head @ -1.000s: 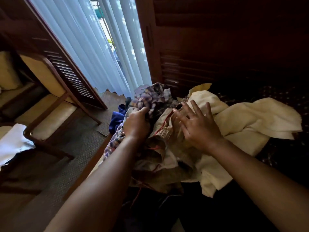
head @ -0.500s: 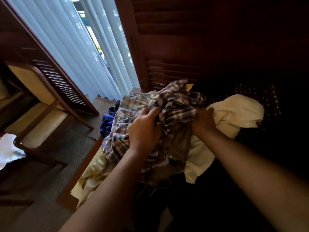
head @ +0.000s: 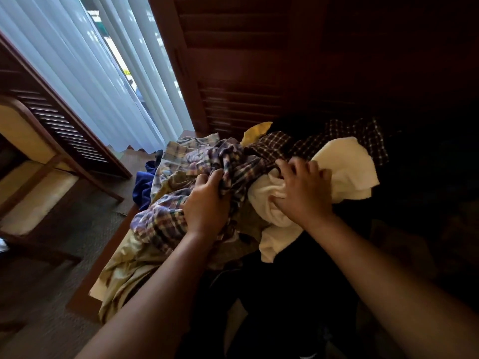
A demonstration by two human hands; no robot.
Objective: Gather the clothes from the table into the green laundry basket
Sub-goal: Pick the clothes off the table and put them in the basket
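A heap of clothes lies on the low wooden table (head: 103, 268). My left hand (head: 206, 206) grips a bunched plaid shirt (head: 228, 161) in purple, yellow and white. My right hand (head: 303, 193) has its fingers curled into a cream cloth (head: 344, 164) beside it. A dark checked garment (head: 337, 136) and a yellow piece (head: 255, 132) lie behind the hands. A pale olive cloth (head: 129, 265) hangs over the table's near left edge, and a blue garment (head: 142, 187) droops at the far left. Dark clothes fill the shadow below my arms. No green basket is in view.
A wooden chair with cream cushions (head: 33, 182) stands on the woven floor at left. White vertical blinds (head: 103, 73) cover the window behind. A dark louvred wooden door (head: 246, 73) rises behind the table. The right side is in deep shadow.
Both hands have gathered the pile together; the plaid shirt is bunched up over the middle. My right hand went from flat on the cream cloth to clutching it.
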